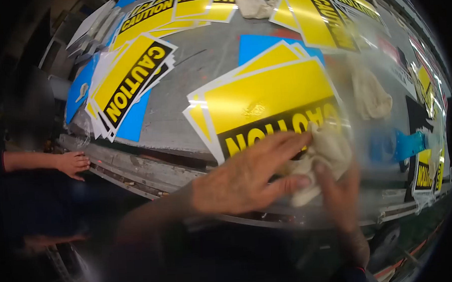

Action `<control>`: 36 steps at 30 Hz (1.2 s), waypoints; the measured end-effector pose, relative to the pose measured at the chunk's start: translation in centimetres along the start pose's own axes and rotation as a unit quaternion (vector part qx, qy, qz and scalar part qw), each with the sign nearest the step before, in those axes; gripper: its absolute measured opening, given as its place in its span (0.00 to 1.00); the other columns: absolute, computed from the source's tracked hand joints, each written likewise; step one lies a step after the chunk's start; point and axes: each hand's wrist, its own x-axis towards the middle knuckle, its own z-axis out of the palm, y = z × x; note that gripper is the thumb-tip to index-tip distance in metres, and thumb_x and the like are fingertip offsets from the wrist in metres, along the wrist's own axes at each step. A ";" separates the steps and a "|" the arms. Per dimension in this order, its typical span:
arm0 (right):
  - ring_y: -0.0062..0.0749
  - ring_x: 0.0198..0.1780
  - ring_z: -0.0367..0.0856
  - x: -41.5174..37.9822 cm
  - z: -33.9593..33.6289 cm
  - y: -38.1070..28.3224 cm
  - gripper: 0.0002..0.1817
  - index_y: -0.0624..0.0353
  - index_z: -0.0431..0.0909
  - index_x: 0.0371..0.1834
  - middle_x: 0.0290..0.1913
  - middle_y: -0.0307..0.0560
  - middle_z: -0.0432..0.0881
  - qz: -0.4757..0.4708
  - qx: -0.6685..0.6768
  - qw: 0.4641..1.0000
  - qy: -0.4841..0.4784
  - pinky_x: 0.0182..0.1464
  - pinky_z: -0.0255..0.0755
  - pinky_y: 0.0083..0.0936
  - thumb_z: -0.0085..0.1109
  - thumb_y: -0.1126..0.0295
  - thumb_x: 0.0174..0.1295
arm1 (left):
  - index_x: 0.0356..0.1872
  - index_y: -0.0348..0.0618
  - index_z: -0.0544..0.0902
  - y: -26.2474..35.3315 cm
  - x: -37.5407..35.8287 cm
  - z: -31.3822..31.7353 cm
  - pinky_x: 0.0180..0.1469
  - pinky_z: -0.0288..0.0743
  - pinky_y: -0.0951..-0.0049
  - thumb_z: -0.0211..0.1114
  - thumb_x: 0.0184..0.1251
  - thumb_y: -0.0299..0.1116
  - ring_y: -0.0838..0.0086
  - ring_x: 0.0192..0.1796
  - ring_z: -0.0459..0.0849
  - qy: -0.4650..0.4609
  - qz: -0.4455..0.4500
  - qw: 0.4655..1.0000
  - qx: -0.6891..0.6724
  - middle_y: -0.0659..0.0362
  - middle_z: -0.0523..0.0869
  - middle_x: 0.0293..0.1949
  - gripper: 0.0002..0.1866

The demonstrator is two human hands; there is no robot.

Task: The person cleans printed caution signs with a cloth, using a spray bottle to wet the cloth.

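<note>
A stack of yellow and black CAUTION signs lies on the grey table, partly over a blue sheet. Above the lower right part of the stack, a crumpled off-white cloth is between my two hands. My left hand reaches in from the left, its fingers and thumb on the cloth's left side. My right hand grips the cloth from below and right, slightly blurred. The cloth hides part of the lettering on the top sign.
Another sign stack lies left on blue sheets, with more signs at the back. A second cloth and a blue bottle are at the right. Another person's hand rests by the left table edge.
</note>
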 end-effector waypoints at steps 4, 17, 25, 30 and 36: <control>0.38 0.62 0.88 6.6 -3.1 -0.3 0.24 0.67 0.75 0.74 0.69 0.56 0.84 0.010 0.022 0.995 0.097 0.60 0.84 0.31 0.64 0.78 0.76 | 0.63 0.38 0.87 -7.4 -2.6 -8.3 0.67 0.79 0.58 0.78 0.71 0.41 0.54 0.61 0.86 0.209 -0.098 0.945 0.233 0.50 0.85 0.60 0.25; 0.66 0.91 0.40 7.1 4.6 3.1 0.47 0.54 0.57 0.89 0.91 0.61 0.50 -0.061 -0.432 0.883 -0.174 0.88 0.32 0.66 0.50 0.32 0.77 | 0.66 0.43 0.84 -13.5 -4.7 -10.7 0.76 0.74 0.58 0.89 0.55 0.46 0.54 0.72 0.74 0.149 -0.246 0.939 0.190 0.50 0.79 0.64 0.38; 0.65 0.92 0.40 7.3 4.8 3.8 0.48 0.49 0.55 0.90 0.91 0.60 0.49 -0.079 -0.424 0.888 -0.158 0.88 0.31 0.67 0.48 0.29 0.77 | 0.57 0.41 0.88 -13.5 -4.6 -11.4 0.69 0.78 0.60 0.84 0.61 0.41 0.57 0.67 0.78 0.168 -0.252 0.937 0.174 0.51 0.82 0.59 0.26; 0.66 0.92 0.40 7.3 4.6 3.7 0.48 0.50 0.56 0.89 0.91 0.61 0.50 -0.071 -0.415 0.892 -0.162 0.87 0.31 0.69 0.53 0.32 0.76 | 0.58 0.41 0.88 -13.1 -4.1 -11.5 0.67 0.78 0.62 0.84 0.61 0.41 0.60 0.61 0.81 0.166 -0.288 0.928 0.168 0.53 0.83 0.57 0.27; 0.67 0.91 0.39 7.2 4.5 3.7 0.49 0.52 0.56 0.89 0.91 0.62 0.49 -0.070 -0.414 0.893 -0.165 0.86 0.32 0.71 0.61 0.38 0.73 | 0.57 0.42 0.88 -13.2 -3.7 -11.2 0.65 0.79 0.63 0.85 0.60 0.45 0.62 0.59 0.82 0.167 -0.320 0.916 0.175 0.54 0.83 0.55 0.28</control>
